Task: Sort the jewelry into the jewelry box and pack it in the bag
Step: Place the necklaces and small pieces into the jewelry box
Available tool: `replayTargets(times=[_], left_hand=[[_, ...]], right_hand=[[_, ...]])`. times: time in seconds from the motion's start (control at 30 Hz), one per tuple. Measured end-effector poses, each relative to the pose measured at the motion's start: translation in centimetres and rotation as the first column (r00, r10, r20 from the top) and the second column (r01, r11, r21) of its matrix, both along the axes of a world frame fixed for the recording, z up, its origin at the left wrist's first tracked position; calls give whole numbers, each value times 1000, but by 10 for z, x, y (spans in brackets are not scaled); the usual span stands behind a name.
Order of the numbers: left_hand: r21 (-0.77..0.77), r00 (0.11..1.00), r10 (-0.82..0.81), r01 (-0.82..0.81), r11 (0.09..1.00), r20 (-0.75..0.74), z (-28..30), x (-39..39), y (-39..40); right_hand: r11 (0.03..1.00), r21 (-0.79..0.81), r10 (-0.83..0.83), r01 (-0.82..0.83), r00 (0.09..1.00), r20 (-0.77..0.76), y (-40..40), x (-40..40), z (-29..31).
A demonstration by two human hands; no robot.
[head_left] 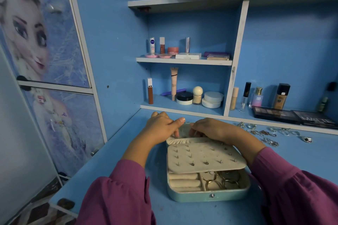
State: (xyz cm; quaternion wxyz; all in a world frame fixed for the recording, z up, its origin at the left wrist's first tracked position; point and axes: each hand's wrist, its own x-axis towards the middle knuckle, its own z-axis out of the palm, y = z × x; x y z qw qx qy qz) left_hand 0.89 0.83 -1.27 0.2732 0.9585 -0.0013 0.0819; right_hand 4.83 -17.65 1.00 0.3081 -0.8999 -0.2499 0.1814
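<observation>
**Head view: both our hands at the back pocket of the open jewelry box**

Head camera looks down on our blue desk (113, 166), where the teal jewelry box (208, 194) lies open in front of us, its snap stud facing our body. A cream earring panel (204, 157) studded with small posts is folded across the middle of the box. Under its near edge we see ring rolls (183, 181) on the left and a compartment holding gold hoops (217, 181) on the right.

Our left hand (161, 126) reaches over the far left corner of the box; its fingers curl down onto the gathered elastic pocket (182, 140) of the lid, the thumb stretched out toward the other hand. Our right hand (210, 127) comes in from the right with fingers bent down into the same pocket. We cannot tell whether either hand pinches a piece of jewelry, because the fingertips are hidden behind the fabric edge.

The loose silver jewelry (270, 133), rings, chains and earrings, lies scattered on the desk well to the right of the box, just in front of two dark eyeshadow palettes (292, 116). Cosmetics stand on the blue shelves (183, 61) behind. Purple sleeves (117, 193) cover both our forearms.
</observation>
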Motion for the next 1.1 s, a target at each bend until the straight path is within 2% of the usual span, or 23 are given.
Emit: replayTargets(times=[0.07, 0.17, 0.3, 0.37, 0.5, 0.6, 0.73, 0.9, 1.1], left_hand=[[2, 999, 22, -22, 1000, 41, -1, 1, 1], [42, 999, 33, -34, 999, 27, -5, 3, 4], [-5, 997, 42, -42, 999, 58, -3, 4, 4], [47, 996, 47, -51, 998, 78, -4, 4, 4], [110, 1000, 16, -19, 994, 26, -8, 5, 4], [94, 1000, 10, -12, 995, 14, -10, 7, 4], [68, 994, 62, -68, 995, 92, -13, 11, 12], [-36, 999, 48, -48, 998, -19, -20, 12, 12], [-85, 997, 74, -72, 994, 16, -14, 11, 13]], right_hand=[[1000, 3, -26, 26, 1000, -16, 0, 1, -1], [1000, 2, -20, 20, 999, -45, -1, 0, 0], [1000, 26, -7, 10, 993, -119, -1, -1, 0], [1000, 3, -9, 10, 991, -132, -1, 0, 0], [1000, 14, -11, 13, 994, -108, 1, 2, -1], [999, 35, -23, 27, 993, -113, 1, 3, -2], [1000, -17, -16, 14, 989, -145, 3, 3, -1], [998, -47, -52, 44, 982, -181, 6, 2, 0], [997, -4, -74, 74, 980, -185, 4, 4, -2]])
